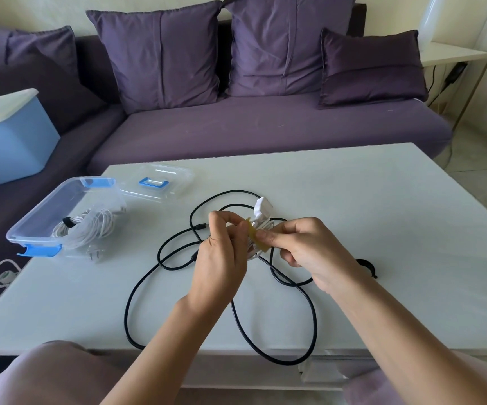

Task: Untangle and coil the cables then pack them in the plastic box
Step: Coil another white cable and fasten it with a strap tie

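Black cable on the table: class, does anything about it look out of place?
Yes. The black cable sprawls in loose, crossing loops, and one loop hangs over the near edge of the table.

A purple sofa [265, 127] with cushions [160, 54] stands beyond the right hand [309, 249]; a white side table [452, 55] stands farther right, with a pale wall [148, 2] behind.

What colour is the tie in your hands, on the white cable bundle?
Yellow. The tie shows best in the head view.

Black cable [309, 305]; white cable [90, 226]; yellow tie [255, 238]; purple sofa [265, 127].
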Tool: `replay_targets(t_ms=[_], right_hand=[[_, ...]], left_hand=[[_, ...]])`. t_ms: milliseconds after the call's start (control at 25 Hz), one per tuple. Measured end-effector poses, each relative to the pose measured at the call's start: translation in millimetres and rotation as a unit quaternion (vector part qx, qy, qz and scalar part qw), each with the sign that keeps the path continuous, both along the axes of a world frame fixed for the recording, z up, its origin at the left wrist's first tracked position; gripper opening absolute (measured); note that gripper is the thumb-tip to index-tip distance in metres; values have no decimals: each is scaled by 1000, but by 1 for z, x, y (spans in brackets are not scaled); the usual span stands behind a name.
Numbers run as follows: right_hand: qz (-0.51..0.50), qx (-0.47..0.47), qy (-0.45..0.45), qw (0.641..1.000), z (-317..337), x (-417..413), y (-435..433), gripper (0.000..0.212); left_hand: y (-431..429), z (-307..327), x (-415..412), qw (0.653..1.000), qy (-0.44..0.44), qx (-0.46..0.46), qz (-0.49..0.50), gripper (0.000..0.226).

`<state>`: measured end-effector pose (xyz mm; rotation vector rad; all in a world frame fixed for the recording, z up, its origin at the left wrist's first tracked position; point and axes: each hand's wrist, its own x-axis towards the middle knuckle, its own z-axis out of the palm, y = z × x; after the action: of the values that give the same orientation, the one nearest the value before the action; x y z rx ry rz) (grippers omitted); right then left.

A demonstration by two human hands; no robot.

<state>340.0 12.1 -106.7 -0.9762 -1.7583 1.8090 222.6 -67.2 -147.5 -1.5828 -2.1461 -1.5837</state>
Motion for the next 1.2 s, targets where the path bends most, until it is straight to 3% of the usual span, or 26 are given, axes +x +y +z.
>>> replay_targets(t_ms=[120, 320, 560, 800, 880, 1040, 1200], right_hand=[[7, 4, -11, 1000, -1, 0, 2, 26], [23, 56, -51, 997, 4, 4, 5, 14], [-32, 118, -41, 992, -5, 0, -1, 23], [-44, 23, -27, 998, -5, -4, -3, 24], [-66, 76, -41, 994, -5, -5, -7, 27], [-112, 297, -11, 948, -12, -10, -22, 22], [-101, 376, 7, 921, -19, -13, -15, 20]], left_hand=[[-3, 0, -4, 999, 45, 12, -21, 3], [-7, -1, -7, 993, 104, -6, -47, 10], [-4, -9, -8, 998, 55, -2, -34, 5], [-1, -8, -6, 998, 42, 40, -12, 14], [-1, -8, -7, 998, 44, 44, -9, 13], [0, -9, -1, 999, 17, 38, -2, 20], [1, -3, -4, 999, 13, 39, -9, 18]])
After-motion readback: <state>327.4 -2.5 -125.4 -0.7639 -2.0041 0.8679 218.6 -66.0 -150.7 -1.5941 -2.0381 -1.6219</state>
